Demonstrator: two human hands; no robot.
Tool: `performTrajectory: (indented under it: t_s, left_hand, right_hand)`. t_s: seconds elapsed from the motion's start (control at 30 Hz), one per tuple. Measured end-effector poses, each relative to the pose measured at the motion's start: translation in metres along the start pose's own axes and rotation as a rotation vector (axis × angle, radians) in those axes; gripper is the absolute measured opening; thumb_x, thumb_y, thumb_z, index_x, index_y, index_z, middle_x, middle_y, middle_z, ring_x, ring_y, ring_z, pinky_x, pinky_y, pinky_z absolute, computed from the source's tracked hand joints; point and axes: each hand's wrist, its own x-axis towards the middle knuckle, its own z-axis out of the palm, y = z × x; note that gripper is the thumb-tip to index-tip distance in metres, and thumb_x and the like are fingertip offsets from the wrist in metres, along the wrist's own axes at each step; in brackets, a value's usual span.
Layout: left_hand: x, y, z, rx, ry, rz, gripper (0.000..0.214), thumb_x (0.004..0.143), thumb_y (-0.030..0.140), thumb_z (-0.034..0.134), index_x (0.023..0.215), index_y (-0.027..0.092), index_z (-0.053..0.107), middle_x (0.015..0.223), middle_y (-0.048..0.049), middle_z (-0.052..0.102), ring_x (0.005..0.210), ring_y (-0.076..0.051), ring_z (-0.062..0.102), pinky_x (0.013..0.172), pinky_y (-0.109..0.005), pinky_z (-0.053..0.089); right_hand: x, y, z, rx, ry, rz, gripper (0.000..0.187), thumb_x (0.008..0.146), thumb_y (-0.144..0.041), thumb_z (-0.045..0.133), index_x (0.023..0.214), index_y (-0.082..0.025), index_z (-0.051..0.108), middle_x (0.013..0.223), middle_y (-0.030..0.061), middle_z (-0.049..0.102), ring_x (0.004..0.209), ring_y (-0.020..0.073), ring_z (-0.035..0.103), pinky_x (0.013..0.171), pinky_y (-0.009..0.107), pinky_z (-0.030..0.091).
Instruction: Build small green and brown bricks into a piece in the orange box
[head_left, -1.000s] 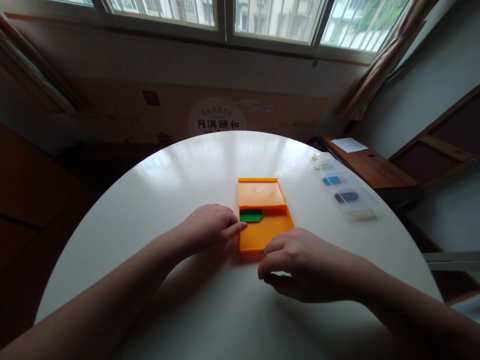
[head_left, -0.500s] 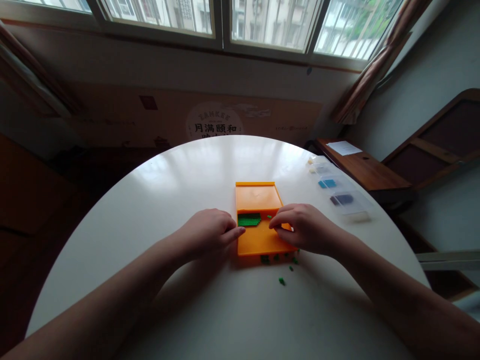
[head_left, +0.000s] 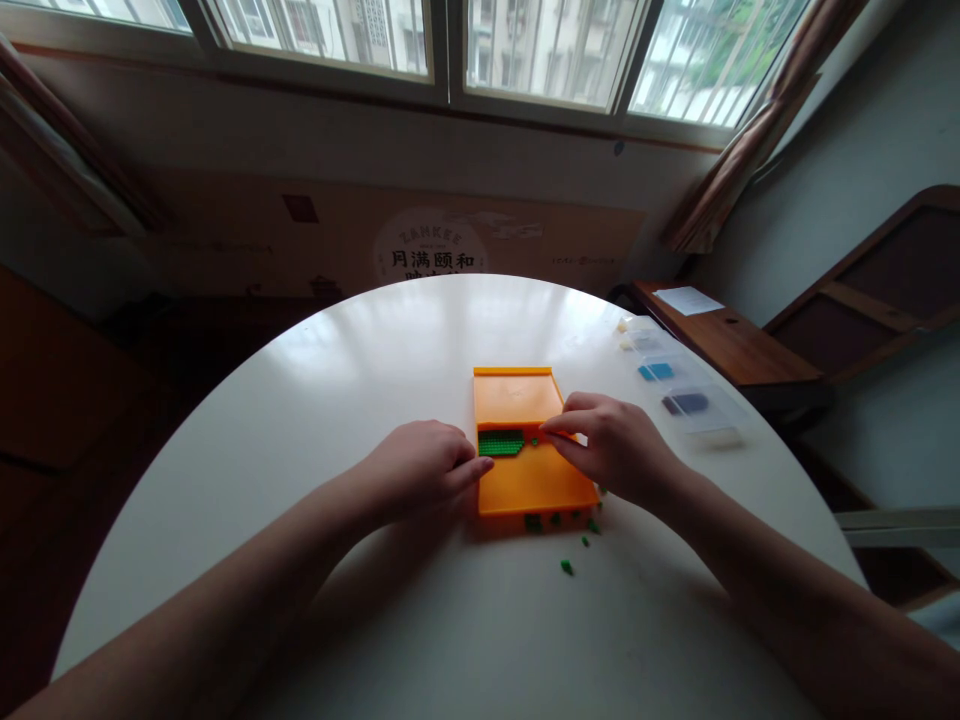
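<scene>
An orange tray [head_left: 536, 485] lies on the white table with a raised, paler section at its far end. Against the tray's left wall sits a block of small green pieces [head_left: 500, 443] packed in tight rows. One loose green piece [head_left: 535, 441] rests just right of that block. My left hand [head_left: 427, 458] is closed at the tray's left edge, thumb over the rim and fingers along the outside. Over the tray's right side is my right hand [head_left: 611, 440], thumb and forefinger drawn together beside the loose piece. Whatever is between those fingertips is too small to make out.
Several green pieces [head_left: 566, 567] are scattered on the table [head_left: 337, 620] along the tray's near edge. A clear compartment box [head_left: 690, 385] with blue, dark and pale contents stands at the right. Beyond the table's right edge is a wooden desk [head_left: 735, 345] with paper.
My right hand has shifted slightly up and away from the tray's middle, its fingertips closer together. The loose green piece sits slightly lower and further left. My left hand stays at the tray's edge.
</scene>
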Motion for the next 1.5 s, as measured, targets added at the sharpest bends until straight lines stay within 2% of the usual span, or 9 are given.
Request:
performTrajectory:
  t_s: [0.17,0.43,0.67,0.97,1.1,1.27,1.5]
  left_hand:
    - [-0.001,0.0,0.0,-0.003,0.01,0.007,0.047,0.092,0.047,0.037,0.065,0.018,0.064,0.073,-0.0045,0.067,0.062,-0.015,0.055,0.055,-0.026,0.033]
    - [-0.001,0.0,0.001,-0.006,0.001,-0.003,0.047,0.092,0.047,0.037,0.065,0.019,0.063,0.074,-0.0046,0.067,0.063,-0.015,0.055,0.055,-0.026,0.032]
    - [-0.001,0.0,0.001,0.004,-0.001,-0.005,0.046,0.092,0.047,0.037,0.067,0.019,0.063,0.075,-0.004,0.067,0.064,-0.015,0.055,0.057,-0.026,0.032]
    - [0.0,-0.001,0.002,0.0,0.005,0.003,0.046,0.092,0.047,0.037,0.067,0.019,0.064,0.075,-0.0039,0.067,0.063,-0.015,0.055,0.055,-0.026,0.032]
    - [-0.001,0.0,0.001,0.003,0.002,0.001,0.045,0.092,0.046,0.038,0.067,0.019,0.064,0.075,-0.0036,0.067,0.064,-0.015,0.055,0.056,-0.026,0.032]
    - [-0.001,0.001,0.001,0.011,-0.003,-0.008,0.045,0.092,0.046,0.038,0.067,0.019,0.063,0.075,-0.0035,0.067,0.064,-0.015,0.055,0.056,-0.025,0.032]
    - [0.0,0.001,0.002,0.027,0.011,0.0,0.046,0.093,0.046,0.038,0.067,0.019,0.064,0.075,-0.0036,0.068,0.065,-0.015,0.056,0.057,-0.026,0.033]
  right_hand:
    - [0.002,-0.004,0.006,-0.011,-0.062,-0.036,0.02,0.086,-0.027,0.06,0.098,-0.033,0.074,0.09,-0.0007,0.066,0.076,0.0119,0.059,0.062,0.024,0.036]
    - [0.002,-0.008,-0.002,-0.024,-0.16,0.009,0.016,0.087,-0.027,0.057,0.088,-0.026,0.074,0.089,0.0,0.068,0.081,0.014,0.061,0.062,0.024,0.037]
    - [-0.002,-0.008,-0.008,0.046,-0.239,-0.081,0.018,0.087,-0.023,0.055,0.089,-0.025,0.072,0.092,0.0009,0.068,0.084,0.0149,0.062,0.07,0.025,0.041]
    - [-0.002,-0.004,-0.009,0.01,-0.202,-0.076,0.023,0.086,-0.021,0.054,0.1,-0.028,0.071,0.097,-0.0004,0.069,0.086,0.0148,0.062,0.068,0.025,0.04]
    - [-0.003,-0.003,-0.01,0.009,-0.174,-0.058,0.018,0.088,-0.027,0.055,0.094,-0.027,0.072,0.095,-0.0006,0.069,0.084,0.0139,0.062,0.066,0.024,0.039]
    - [-0.003,-0.007,-0.007,0.002,-0.214,-0.069,0.015,0.086,-0.027,0.058,0.088,-0.028,0.072,0.092,-0.0014,0.068,0.083,0.014,0.062,0.065,0.024,0.037]
    - [-0.002,-0.012,0.004,0.001,-0.165,-0.052,0.017,0.088,-0.026,0.057,0.095,-0.03,0.071,0.092,-0.0017,0.068,0.086,0.0141,0.061,0.066,0.025,0.036]
